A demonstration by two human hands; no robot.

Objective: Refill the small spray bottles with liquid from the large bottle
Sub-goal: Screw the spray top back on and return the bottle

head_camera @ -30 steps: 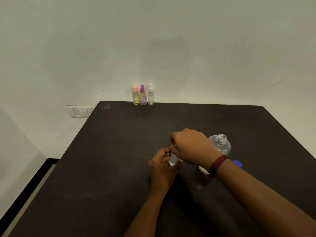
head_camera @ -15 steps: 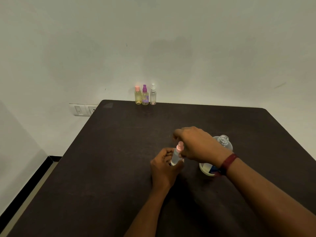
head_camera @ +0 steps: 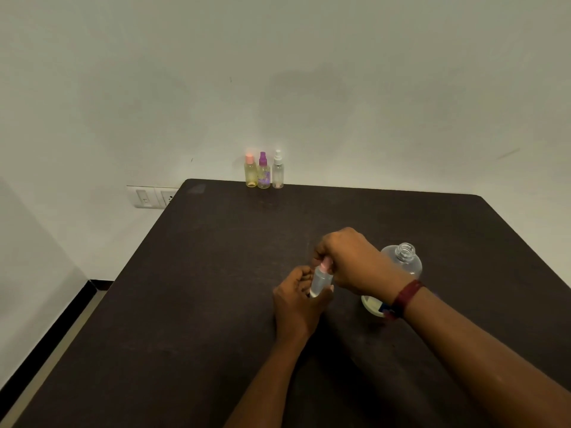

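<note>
Fingers of the left hand [head_camera: 298, 299] curl round the lower body of a small clear plastic spray bottle [head_camera: 320, 281], holding it nearly upright just left of a large round clear plastic bottle [head_camera: 401, 264]. Whether the small bottle's base touches the dark brown table [head_camera: 216, 273] cannot be told. The right hand [head_camera: 352, 264] reaches over from the large bottle's side, its fingertips closed in a pinch on the pink spray top [head_camera: 324, 267] of the small bottle. A dark red wristband [head_camera: 404, 299] sits on the right wrist, which crosses in front of the large bottle and hides part of its lower half. The large bottle stands with its threaded neck uncapped. Well beyond the large bottle and to its left, three more small spray bottles stand side by side at the far table edge: a yellowish one with a peach top [head_camera: 251, 173], one with a purple top [head_camera: 263, 173] and a clear one with a white top [head_camera: 277, 171]
</note>
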